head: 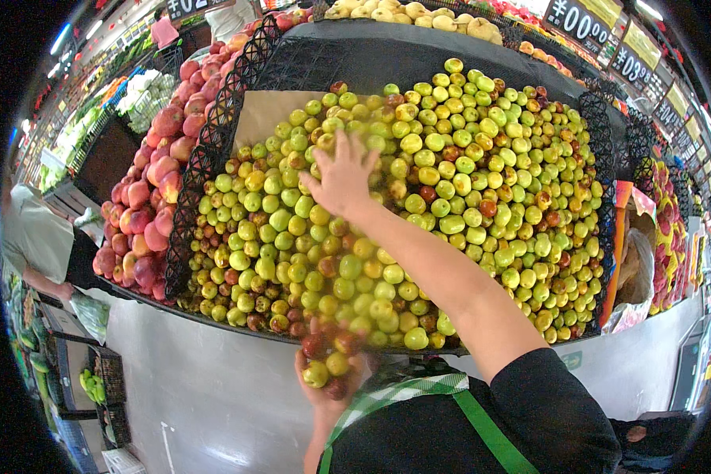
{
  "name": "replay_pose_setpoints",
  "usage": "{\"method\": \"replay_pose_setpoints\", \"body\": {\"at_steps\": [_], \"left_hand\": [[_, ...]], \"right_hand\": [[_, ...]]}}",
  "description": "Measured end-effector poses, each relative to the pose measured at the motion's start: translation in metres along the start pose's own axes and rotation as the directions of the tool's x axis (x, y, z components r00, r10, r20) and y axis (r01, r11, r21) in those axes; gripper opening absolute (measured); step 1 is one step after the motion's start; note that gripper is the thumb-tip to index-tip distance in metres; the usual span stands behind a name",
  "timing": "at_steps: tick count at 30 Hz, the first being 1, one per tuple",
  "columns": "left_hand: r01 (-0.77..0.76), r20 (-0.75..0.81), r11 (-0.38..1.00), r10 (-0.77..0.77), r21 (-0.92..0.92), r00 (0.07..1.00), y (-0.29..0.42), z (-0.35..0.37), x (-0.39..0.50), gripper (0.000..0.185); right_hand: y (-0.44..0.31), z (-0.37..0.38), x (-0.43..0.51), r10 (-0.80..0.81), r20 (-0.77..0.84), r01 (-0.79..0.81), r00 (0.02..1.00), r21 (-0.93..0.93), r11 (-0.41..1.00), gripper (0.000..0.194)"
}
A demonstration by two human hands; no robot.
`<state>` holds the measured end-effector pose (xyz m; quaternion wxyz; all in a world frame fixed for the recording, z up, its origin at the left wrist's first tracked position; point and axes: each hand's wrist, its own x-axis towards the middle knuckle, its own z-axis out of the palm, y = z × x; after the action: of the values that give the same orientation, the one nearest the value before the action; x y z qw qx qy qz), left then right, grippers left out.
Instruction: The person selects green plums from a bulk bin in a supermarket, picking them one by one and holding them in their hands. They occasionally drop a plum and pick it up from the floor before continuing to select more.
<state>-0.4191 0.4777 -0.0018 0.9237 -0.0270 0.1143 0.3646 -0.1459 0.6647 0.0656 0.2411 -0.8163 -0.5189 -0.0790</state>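
A broad sloping heap of green and reddish-brown jujubes (462, 183) fills the black display stand in front of me. My right hand (345, 175) reaches over its upper left part, palm down with fingers spread. It holds nothing; whether its fingertips touch the fruit I cannot tell. Low at the front edge, my left hand (330, 379) is cupped around several jujubes (327, 362), some dark red and some yellow-green. A hazy smear blurs the fruit between the two hands.
Black lattice dividers (204, 154) flank the heap, with red apples (166, 172) on the left. A brown sheet (275, 112) lies behind the jujubes. An open carton (628, 255) and dragon fruit (666, 243) stand right. Another person (38, 237) holds a bag at far left.
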Motion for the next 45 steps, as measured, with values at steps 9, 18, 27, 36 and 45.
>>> {"method": "replay_pose_setpoints", "body": {"at_steps": [9,18,27,36,45], "left_hand": [[0.051,0.043,0.988,-0.045,-0.147,0.998,-0.002,0.004,0.003,0.068],[0.062,-0.034,0.994,-0.066,-0.091,0.997,-0.024,0.017,0.006,0.059],[-0.016,-0.031,0.991,0.012,-0.134,0.999,-0.056,0.019,0.003,0.062],[-0.184,-0.097,0.982,0.179,-0.048,0.979,-0.077,0.044,-0.01,0.064],[-0.116,0.007,0.982,0.117,0.147,0.993,-0.098,0.074,0.01,0.073]], "right_hand": [[0.034,-0.032,-0.084,-0.585,-0.074,0.59,0.808,0.101,0.801,0.024],[0.206,-0.127,-0.042,-0.038,-0.101,0.02,0.994,-0.172,0.985,0.029],[0.223,-0.132,0.002,-0.053,0.233,0.097,0.971,-0.182,0.979,0.026],[0.186,-0.152,-0.028,-0.158,0.216,-0.003,0.963,0.599,0.8,0.03],[0.109,-0.153,-0.157,-0.554,0.196,0.158,0.809,0.836,0.525,0.029]]}}
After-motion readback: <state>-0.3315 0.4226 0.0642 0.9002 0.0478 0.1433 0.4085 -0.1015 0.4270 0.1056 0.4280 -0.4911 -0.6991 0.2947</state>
